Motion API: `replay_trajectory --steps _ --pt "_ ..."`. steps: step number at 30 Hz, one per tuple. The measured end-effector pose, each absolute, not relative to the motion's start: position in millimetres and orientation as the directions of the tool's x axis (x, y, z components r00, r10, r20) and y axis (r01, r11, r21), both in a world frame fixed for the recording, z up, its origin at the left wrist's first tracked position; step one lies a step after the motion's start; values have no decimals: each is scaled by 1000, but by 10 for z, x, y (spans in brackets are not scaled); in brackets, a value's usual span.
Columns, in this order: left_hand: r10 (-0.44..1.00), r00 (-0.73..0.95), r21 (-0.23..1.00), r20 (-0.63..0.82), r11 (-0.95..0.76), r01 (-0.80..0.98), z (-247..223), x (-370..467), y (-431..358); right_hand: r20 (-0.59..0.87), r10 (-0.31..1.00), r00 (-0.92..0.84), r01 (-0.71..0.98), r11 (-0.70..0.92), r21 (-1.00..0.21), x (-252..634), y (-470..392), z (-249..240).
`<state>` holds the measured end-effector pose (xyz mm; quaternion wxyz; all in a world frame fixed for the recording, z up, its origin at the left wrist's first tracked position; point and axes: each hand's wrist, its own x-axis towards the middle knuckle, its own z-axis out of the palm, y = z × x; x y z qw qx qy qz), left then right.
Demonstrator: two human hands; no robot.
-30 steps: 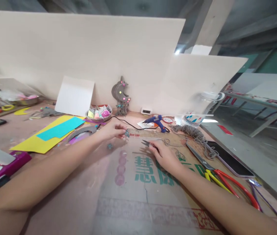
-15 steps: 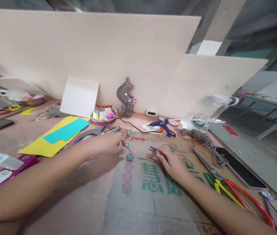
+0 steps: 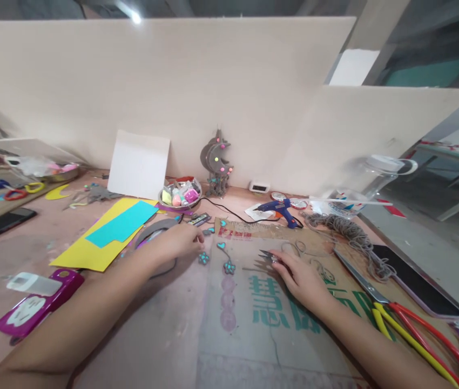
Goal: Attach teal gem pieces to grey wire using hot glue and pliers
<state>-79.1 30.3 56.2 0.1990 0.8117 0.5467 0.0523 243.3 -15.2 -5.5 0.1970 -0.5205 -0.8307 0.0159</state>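
My left hand (image 3: 181,241) is above the table at the cardboard's left edge, fingertips pinched together; what they hold is hidden. Just below them is a small teal-and-grey flower (image 3: 203,258), and a grey piece with teal (image 3: 211,230) is beside the fingertips. I cannot tell whether either is held. On the plastic-covered cardboard (image 3: 237,346) lies a teal heart (image 3: 221,246) joined by a cord to another teal-and-grey flower (image 3: 229,267). My right hand (image 3: 296,273) rests over the cardboard, closed around small dark-bladed scissors (image 3: 267,254) that point left.
A blue glue gun (image 3: 280,209), grey yarn (image 3: 346,232), large red-and-yellow-handled scissors (image 3: 387,305) and a phone (image 3: 419,281) are at the right. Yellow card (image 3: 75,251), a purple power strip (image 3: 47,305) and a bowl of clay (image 3: 181,194) are left. A grey moon ornament (image 3: 216,159) stands behind.
My left hand has drawn back left from the heart on the cardboard, and a second flower now shows under its fingers. My right hand keeps the small scissors. The view has shifted slightly.
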Motion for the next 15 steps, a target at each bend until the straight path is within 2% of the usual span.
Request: replay_trajectory --steps 3,8,15 --pt "921 378 359 -98 -321 876 545 -760 271 327 854 -406 848 485 -213 2432 -152 -49" --pt "969 247 313 -6 -233 921 528 -759 332 365 840 -402 831 502 -240 2430 -135 -70" --pt "986 165 306 26 -165 938 492 -580 517 382 833 -401 817 513 -261 2515 -61 -80"
